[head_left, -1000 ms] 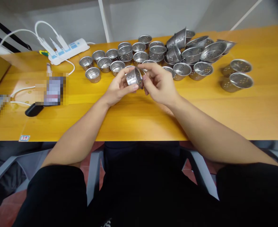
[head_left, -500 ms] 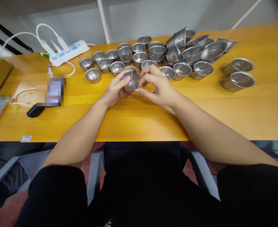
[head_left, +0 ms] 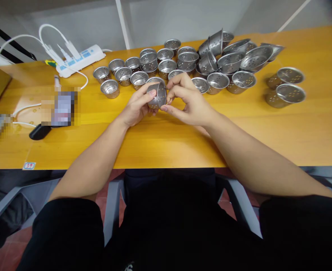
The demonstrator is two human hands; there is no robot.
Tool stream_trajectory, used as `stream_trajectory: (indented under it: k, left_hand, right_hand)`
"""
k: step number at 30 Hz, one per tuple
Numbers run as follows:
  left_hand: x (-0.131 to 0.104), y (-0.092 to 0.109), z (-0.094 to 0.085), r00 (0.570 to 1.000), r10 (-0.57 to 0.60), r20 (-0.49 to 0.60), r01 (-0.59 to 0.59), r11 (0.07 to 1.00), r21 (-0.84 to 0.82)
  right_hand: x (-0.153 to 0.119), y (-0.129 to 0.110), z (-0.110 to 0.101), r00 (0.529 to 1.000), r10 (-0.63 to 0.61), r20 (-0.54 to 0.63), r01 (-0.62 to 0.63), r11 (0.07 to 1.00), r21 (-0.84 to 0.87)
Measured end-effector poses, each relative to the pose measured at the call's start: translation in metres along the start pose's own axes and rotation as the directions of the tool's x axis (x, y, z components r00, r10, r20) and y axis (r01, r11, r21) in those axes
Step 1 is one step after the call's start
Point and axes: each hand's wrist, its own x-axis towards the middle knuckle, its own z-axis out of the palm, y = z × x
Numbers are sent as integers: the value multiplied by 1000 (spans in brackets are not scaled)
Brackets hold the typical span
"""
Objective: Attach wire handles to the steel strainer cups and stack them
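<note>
A small perforated metal cup (head_left: 156, 98) is held up over the table, tipped on its side with its mouth toward the right. My left hand (head_left: 137, 105) wraps round it from the left, thumb pressed on its wall. Curled at the mouth of the same cup is my right hand (head_left: 189, 99), with thumb and fingertips on the rim. A thin, light line shows between the right fingertips; what it is cannot be made out. Just behind both hands stand rows of similar perforated cups (head_left: 139, 79), mostly upright with mouths up.
Larger perforated cups (head_left: 230, 62) lie heaped and tilted at the back. Two wide cups (head_left: 286, 96) stand apart on the right. On the left are a white power strip (head_left: 81, 60) with cables, a blurred-out phone (head_left: 62, 109) and a black object (head_left: 40, 132). A numbered label (head_left: 29, 166) marks the table's front edge.
The view has shifted slightly, so the table's things sit a little higher, with those at the left farther left. Both hands keep their hold on the cup, with barely any finger movement.
</note>
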Motion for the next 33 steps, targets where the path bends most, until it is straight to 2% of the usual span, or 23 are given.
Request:
stream_trajectory:
  k: [3, 12, 16, 19, 22, 27, 30, 33]
  left_hand:
    - [2, -2, -5, 1000, -4, 9, 4, 998, 70]
    - [2, -4, -9, 1000, -1, 24, -2, 994, 107]
    - [2, -3, -9, 999, 1, 47, -6, 992, 123]
    - [5, -6, -11, 1000, -18, 18, 16, 995, 99]
    - [11, -15, -20, 1000, -3, -4, 3, 992, 123]
    - [18, -27, -38, 998, 66, -25, -61, 983, 171]
    - [13, -19, -39, 998, 42, 48, -53, 966, 254]
    - [3, 4, -43, 993, 9, 121, -55, 922, 383]
  right_hand:
    - [0, -5, -1, 1000, 9, 18, -8, 999, -32]
    - [4, -14, 0, 999, 23, 22, -22, 999, -43]
    - [4, -8, -4, 998, 43, 39, -44, 999, 22]
    - [2, -2, -7, 997, -13, 71, 4, 992, 128]
    - [2, 4, -9, 998, -51, 46, 44, 987, 153]
    - [0, 14, -17, 999, -17, 43, 14, 998, 59]
    - [-2, 20, -25, 995, 2, 98, -6, 999, 41]
    - [-2, 21, -35, 982, 43, 186, -41, 999, -14]
